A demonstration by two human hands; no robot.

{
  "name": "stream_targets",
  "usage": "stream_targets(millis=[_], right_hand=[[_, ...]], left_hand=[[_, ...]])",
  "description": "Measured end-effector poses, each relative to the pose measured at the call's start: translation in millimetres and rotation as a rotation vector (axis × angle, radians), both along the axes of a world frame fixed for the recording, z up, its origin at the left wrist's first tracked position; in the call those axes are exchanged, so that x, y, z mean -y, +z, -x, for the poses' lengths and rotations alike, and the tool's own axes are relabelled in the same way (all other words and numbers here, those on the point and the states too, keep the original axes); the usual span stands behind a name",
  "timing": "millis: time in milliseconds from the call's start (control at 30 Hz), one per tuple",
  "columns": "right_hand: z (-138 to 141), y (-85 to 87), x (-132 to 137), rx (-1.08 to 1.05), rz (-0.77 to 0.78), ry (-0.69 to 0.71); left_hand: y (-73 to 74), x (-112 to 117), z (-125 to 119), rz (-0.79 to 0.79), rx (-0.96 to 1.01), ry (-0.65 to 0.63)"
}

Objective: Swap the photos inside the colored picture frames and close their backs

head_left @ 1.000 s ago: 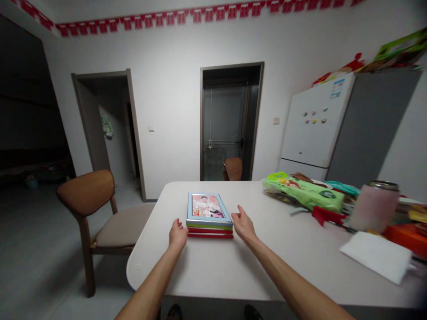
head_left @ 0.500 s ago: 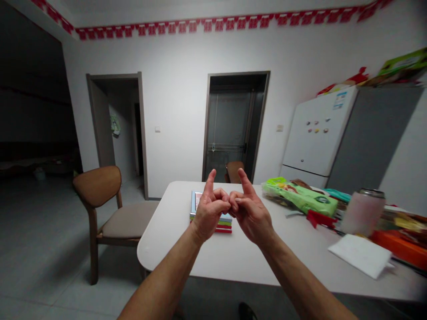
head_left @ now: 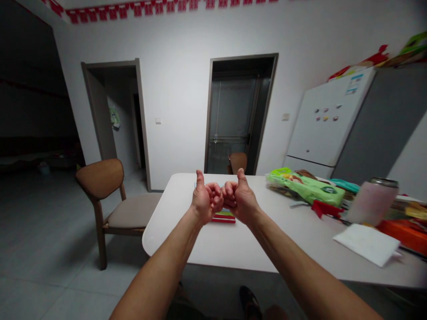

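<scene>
My left hand (head_left: 205, 198) and my right hand (head_left: 240, 198) are held up in front of me over the white table (head_left: 245, 249). On each, the fingers are curled in and the thumb points up. The curled fingers of the two hands meet, or nearly meet, in the middle. Nothing shows in either hand. Behind and below them lies a stack of books (head_left: 224, 218) with red and green edges, mostly hidden by the hands.
On the table's right side are a green packet (head_left: 307, 189), a pinkish jar (head_left: 372, 202), a red object (head_left: 325, 210) and white paper (head_left: 367, 243). A wooden chair (head_left: 100, 178) stands at the left, another chair (head_left: 237, 162) behind the table. A fridge (head_left: 325, 129) stands at the right.
My index fingers were half bent and the thumbs spread differently; now the fingers are curled in and both thumbs stand up. The view has tilted slightly downward.
</scene>
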State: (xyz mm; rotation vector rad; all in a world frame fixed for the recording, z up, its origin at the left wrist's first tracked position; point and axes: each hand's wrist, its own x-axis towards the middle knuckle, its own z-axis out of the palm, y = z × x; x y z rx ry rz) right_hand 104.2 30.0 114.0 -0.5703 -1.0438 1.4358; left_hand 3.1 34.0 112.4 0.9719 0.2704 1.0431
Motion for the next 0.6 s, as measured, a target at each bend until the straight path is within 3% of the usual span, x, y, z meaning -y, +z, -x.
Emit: stream_targets(millis=[167, 233, 333, 367, 500, 600], right_hand=[[5.8, -12.4, -14.0, 0.203, -0.008, -0.038], [4.1, -25.8, -29.5, 0.462, -0.07, -0.191], [-4.3, -52.8, -59.4, 1.097, -0.208, -0.523], [-7.8, -61.9, -68.6, 1.223, -0.238, -0.562], [-17.1, -89.4, -88.5, 1.442, -0.314, -0.565], [-16.9, -99.2, -80.8, 1.549, -0.399, -0.543]], left_hand=[[-6.3, -4.7, 5.9, 0.084, -0.086, 0.045], [-14.9, -10.1, 9.2, 0.18, -0.131, 0.122], [-42.1, -21.8, 14.6, 0.32, -0.187, 0.257], [-54.5, -26.0, 16.2, 0.344, -0.199, 0.288], [-105.0, -40.3, 17.3, 0.446, -0.278, 0.378], [-126.0, -45.9, 10.1, 0.444, -0.272, 0.436]])
